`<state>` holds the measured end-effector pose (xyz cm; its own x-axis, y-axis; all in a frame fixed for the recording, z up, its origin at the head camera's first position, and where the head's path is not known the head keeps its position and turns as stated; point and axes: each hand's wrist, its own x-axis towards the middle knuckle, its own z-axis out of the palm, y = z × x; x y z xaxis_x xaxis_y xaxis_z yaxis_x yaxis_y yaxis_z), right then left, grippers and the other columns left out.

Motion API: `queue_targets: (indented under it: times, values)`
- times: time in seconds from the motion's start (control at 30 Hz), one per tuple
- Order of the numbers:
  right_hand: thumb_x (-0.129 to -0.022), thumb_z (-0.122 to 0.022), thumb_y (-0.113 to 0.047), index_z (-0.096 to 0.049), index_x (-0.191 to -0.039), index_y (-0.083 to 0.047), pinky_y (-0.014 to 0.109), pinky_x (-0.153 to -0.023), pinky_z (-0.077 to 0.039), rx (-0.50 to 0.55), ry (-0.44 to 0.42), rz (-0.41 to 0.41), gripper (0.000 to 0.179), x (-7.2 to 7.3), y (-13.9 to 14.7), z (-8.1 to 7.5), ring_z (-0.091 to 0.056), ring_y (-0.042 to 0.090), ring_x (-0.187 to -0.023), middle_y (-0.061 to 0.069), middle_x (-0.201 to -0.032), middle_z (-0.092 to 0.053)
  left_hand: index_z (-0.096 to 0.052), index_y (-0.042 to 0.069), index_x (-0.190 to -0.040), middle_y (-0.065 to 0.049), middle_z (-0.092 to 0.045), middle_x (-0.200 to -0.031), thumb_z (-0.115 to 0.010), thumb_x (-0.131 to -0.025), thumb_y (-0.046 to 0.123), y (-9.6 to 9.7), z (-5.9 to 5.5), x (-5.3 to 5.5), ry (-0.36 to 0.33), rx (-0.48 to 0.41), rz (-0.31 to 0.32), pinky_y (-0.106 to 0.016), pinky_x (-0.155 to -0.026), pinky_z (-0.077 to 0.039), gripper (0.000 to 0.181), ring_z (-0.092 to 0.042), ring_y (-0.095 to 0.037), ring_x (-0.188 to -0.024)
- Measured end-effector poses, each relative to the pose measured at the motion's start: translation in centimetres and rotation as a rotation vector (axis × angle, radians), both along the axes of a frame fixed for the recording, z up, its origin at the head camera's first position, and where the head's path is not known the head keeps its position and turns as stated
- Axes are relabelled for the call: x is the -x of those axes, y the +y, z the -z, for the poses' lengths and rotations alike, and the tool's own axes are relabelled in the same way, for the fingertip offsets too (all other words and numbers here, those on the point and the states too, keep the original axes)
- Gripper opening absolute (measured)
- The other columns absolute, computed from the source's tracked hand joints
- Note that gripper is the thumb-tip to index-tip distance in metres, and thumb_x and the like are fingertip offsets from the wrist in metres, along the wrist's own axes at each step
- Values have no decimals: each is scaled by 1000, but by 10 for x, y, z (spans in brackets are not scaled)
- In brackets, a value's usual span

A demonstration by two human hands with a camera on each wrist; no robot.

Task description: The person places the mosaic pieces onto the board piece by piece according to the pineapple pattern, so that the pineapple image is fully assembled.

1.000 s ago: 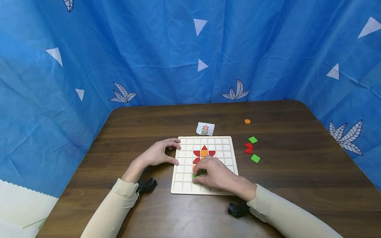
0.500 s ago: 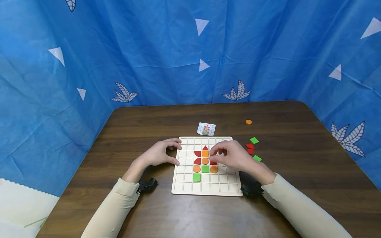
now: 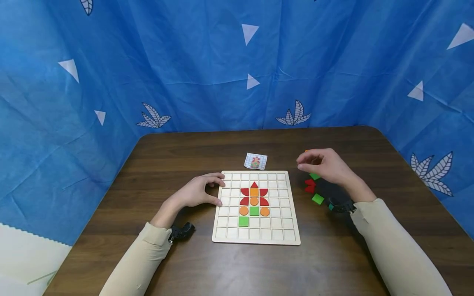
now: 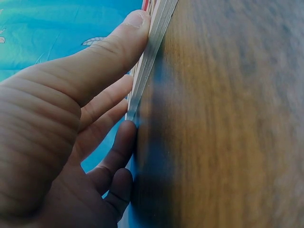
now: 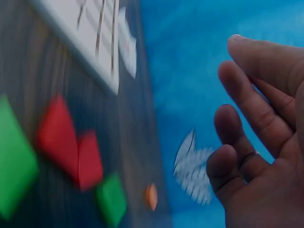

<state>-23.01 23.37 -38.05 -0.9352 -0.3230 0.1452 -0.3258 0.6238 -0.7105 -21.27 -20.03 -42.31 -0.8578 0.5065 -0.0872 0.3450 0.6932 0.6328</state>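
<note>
My left hand (image 3: 192, 192) rests against the left edge of a pale wooden grid board (image 3: 279, 235), with the thumb on the edge and the fingertips near the far corner. On the grid lie a red triangle (image 3: 254, 185), an orange square (image 3: 254, 192), red leaf-like pieces, orange discs and two green squares, one being a lower green square (image 3: 243, 221). My right hand (image 3: 324, 166) hovers right of the board with nothing between its fingers. Below it are loose red pieces (image 3: 310, 187) and a green square (image 3: 314, 176). An orange disc (image 5: 151, 197) lies beyond them, mostly hidden in the head view.
Behind the board lies a small printed card (image 3: 255, 161) with a coloured grid picture. Another loose green square (image 3: 317, 199) sits nearest the board's right side. A blue curtain (image 3: 207, 61) hangs behind the brown wooden table (image 3: 177, 152).
My right hand has moved from over the board's lower cells, up across the pattern, and off to the right above the loose pieces. The left hand has stayed at the board's edge.
</note>
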Motion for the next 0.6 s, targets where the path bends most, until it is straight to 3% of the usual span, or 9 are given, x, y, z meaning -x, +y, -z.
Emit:
queue_targets:
  times: [0.23,0.4,0.6]
  values:
    - [-94,-78,-29,-73,-123,-9,26,-80,-52,13,-60,111,36,30,31,11,-61,24,-100,12,-117,-73,-70,24,-122,3,-50,-156,-90,-77,41,0,0,0,-4,4,-4,-43,-110,-47,52,-55,-22,-129]
    - [-95,-77,-30,-68,-131,-8,26,-79,-51,15,-89,165,43,48,40,17,-57,28,-103,17,-127,-68,-70,24,-121,3,-51,-155,-91,-77,40,0,0,1,2,7,3,-42,-110,-47,52,-56,-21,-127]
    - [-96,-75,-27,-62,-138,-9,33,-81,-48,-28,-172,200,48,67,46,28,-52,30,-103,19,-133,-63,-70,24,-121,3,-52,-154,-91,-76,40,1,-1,0,-3,6,-8,-42,-111,-47,52,-56,-22,-128]
